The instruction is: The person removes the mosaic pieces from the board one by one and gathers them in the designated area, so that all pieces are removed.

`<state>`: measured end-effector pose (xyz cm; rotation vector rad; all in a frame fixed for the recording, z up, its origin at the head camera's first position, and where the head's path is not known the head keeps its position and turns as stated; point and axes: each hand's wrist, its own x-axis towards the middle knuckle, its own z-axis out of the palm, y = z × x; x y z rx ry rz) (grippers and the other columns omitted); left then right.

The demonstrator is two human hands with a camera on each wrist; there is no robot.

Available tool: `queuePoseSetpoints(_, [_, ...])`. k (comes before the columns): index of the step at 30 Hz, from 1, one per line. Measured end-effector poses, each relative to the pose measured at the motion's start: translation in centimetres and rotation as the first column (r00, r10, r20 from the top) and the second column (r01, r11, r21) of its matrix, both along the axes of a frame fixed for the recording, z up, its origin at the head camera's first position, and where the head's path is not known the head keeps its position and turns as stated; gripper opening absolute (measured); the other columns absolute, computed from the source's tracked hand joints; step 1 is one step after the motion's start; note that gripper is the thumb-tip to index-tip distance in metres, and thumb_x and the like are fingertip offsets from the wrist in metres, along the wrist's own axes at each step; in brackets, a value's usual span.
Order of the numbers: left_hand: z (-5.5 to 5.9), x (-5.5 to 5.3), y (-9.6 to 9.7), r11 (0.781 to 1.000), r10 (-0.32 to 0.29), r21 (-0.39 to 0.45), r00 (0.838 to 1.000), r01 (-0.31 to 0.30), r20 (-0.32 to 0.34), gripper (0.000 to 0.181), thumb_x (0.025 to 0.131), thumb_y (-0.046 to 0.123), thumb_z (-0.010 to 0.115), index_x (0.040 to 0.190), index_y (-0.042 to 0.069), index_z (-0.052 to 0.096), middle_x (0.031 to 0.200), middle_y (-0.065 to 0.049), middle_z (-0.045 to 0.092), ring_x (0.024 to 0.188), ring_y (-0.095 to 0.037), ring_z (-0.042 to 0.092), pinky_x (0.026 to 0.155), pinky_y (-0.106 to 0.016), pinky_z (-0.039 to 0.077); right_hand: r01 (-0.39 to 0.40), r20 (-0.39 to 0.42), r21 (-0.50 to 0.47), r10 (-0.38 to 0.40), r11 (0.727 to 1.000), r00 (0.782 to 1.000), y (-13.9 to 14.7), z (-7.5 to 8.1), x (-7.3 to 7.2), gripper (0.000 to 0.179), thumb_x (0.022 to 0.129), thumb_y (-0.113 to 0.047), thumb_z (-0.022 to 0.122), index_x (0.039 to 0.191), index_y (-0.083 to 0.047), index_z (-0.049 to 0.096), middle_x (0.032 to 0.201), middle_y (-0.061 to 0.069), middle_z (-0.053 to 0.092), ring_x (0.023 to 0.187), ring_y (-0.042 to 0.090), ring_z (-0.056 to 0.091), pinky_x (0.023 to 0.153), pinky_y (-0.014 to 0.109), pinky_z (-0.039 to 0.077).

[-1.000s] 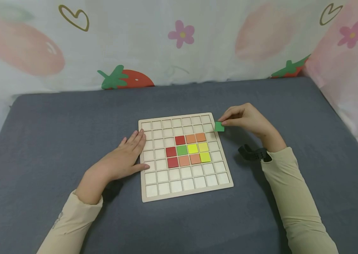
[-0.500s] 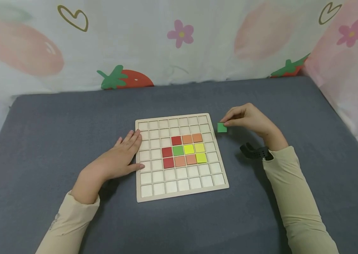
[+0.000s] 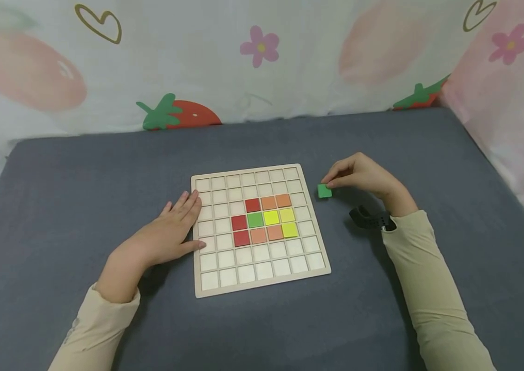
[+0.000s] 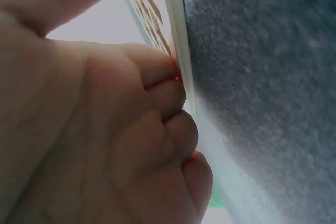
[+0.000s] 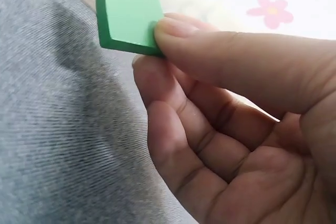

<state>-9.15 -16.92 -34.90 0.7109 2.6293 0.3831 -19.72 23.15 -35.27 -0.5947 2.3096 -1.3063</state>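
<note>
My right hand (image 3: 361,175) pinches a green square tile (image 5: 131,14) between thumb and fingers, just off the board's right edge and above the cloth. The wooden grid board (image 3: 262,288) lies flat on the table. Its middle cells hold red tiles (image 3: 239,222), orange tiles (image 3: 268,203), yellow tiles (image 3: 271,217) and one green tile (image 3: 255,220); the cells around them are bare wood. On the board's left edge rests my left hand (image 3: 164,234), fingers straight and thumb spread. The left wrist view shows its palm (image 4: 105,129) beside the board's rim (image 4: 178,30).
A dark grey cloth (image 3: 104,165) covers the table. Behind it hangs a pale curtain (image 3: 308,62) printed with fruit, flowers and hearts. A black strap (image 3: 369,218) sits at the right wrist, by the sleeve cuff.
The board and my left hand have shifted slightly left in view. My right hand's green tile, earlier overlapping the board's right edge, now sits apart from it and a little lower.
</note>
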Motion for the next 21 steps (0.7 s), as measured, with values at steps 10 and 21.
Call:
queuePoseSetpoints(10, [-0.55, -0.4, 0.69, 1.0, 0.01, -0.025, 0.999, -0.011, -0.043, 0.077, 0.097, 0.033, 0.052, 0.147, -0.01, 0.012, 0.155, -0.023, 0.004, 0.142, -0.038, 0.001, 0.112, -0.054, 0.008, -0.038, -0.055, 0.1, 0.044, 0.994, 0.998, -0.1, -0.92, -0.26, 0.011, 0.085, 0.0, 0.067, 0.093, 0.006, 0.072, 0.088, 0.013, 0.07, 0.077, 0.012, 0.063, 0.069, 0.025, 0.05])
queuePoseSetpoints(21, [-0.83, -0.23, 0.83, 1.0, 0.018, -0.013, 0.998, -0.019, -0.052, 0.077, 0.097, 0.034, 0.05, 0.147, -0.01, 0.011, 0.155, -0.023, 0.003, 0.142, -0.038, 0.001, 0.111, -0.056, 0.009, -0.019, -0.086, 0.116, 0.03, 0.993, 0.996, -0.7, -0.82, -0.22, 0.011, 0.085, 0.0, 0.068, 0.093, 0.005, 0.072, 0.09, 0.014, 0.07, 0.076, 0.01, 0.061, 0.068, 0.023, 0.048])
